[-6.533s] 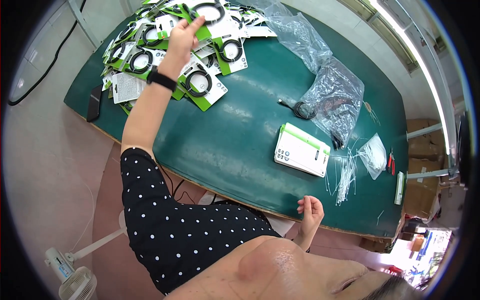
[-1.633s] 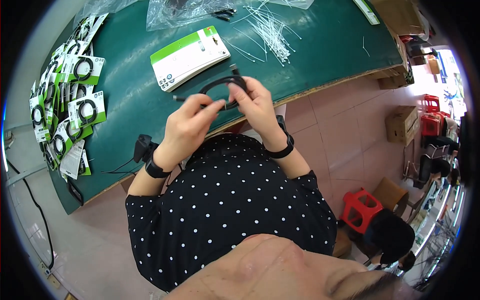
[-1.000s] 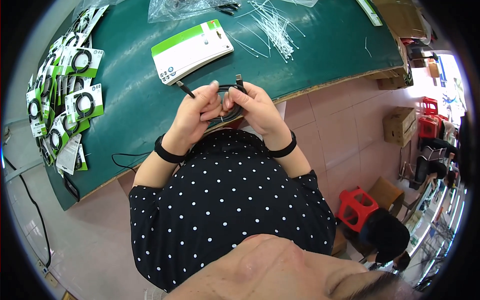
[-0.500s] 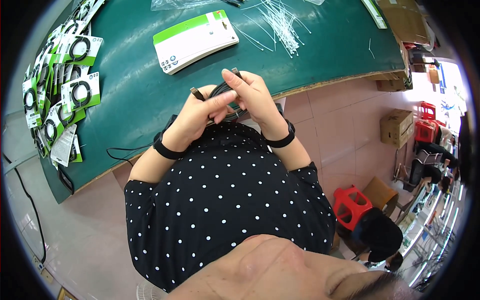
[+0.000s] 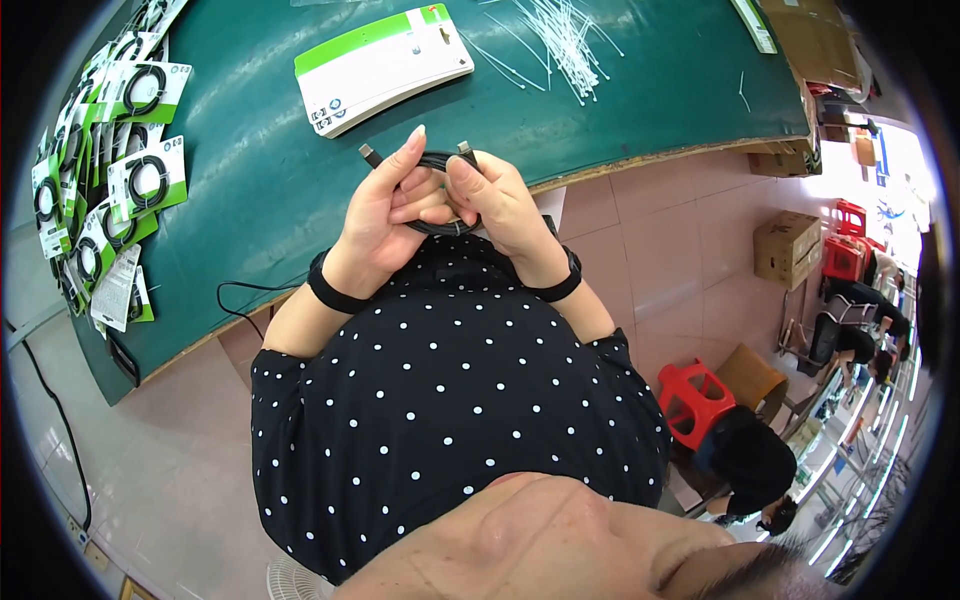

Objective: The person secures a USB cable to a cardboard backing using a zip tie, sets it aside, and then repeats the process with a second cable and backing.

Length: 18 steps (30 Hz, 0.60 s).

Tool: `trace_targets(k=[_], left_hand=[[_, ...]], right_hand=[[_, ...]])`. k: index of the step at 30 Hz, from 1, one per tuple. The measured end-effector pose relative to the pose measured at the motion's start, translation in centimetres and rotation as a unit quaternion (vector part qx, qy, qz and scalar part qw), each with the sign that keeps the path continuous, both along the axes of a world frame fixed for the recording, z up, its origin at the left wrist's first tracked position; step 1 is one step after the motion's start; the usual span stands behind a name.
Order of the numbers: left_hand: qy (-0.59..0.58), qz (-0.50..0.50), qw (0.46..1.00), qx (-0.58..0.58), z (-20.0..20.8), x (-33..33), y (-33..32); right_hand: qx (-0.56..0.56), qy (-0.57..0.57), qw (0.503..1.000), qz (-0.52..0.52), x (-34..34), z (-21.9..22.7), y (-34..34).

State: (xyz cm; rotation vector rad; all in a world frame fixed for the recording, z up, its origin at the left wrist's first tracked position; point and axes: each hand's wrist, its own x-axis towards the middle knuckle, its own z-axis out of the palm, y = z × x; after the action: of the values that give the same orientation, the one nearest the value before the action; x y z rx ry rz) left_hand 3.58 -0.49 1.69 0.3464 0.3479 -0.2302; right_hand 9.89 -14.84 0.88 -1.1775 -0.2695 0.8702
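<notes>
A coiled black cable (image 5: pixel 436 228) is held between my two hands, close to my body at the table's near edge. Its two metal-tipped plugs stick up from the loop, one beside each thumb. My left hand (image 5: pixel 385 215) has its fingers curled through the coil, its thumb lifted and pointing away from me. On the other side my right hand (image 5: pixel 500 205) grips the coil, thumb pressed near one plug. Both palms hide part of the loop. Just beyond my hands lies a stack of white and green cardboard cards (image 5: pixel 385 75).
Packaged cables on cards (image 5: pixel 145 185) are heaped along the left of the green table (image 5: pixel 240 130). Loose white cable ties (image 5: pixel 565 50) lie at the far middle. A thin black cord (image 5: pixel 235 290) hangs over the near edge. Red stools (image 5: pixel 692 400) and people stand off right.
My left thumb has risen off the coil and the left hand has turned, showing more of its palm. The coil looks wider and more of its loop shows.
</notes>
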Motion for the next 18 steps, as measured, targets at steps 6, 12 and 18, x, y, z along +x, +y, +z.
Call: trace_targets(k=[6, 12, 18], left_hand=[[-0.063, -0.09, 0.989, 0.097, 0.5, -0.2, -0.4], [-0.11, -0.063, 0.986, 0.107, -0.3, -1.4, -0.7], [-0.136, -0.03, 0.987, 0.08, -0.6, -2.0, -0.5]], right_hand=[[0.052, 0.057, 0.997, -0.004, 0.9, -0.1, -1.2], [0.059, 0.152, 0.986, 0.022, 1.0, 1.1, -1.3], [0.036, 0.145, 0.987, 0.062, 1.6, 1.8, -2.2]])
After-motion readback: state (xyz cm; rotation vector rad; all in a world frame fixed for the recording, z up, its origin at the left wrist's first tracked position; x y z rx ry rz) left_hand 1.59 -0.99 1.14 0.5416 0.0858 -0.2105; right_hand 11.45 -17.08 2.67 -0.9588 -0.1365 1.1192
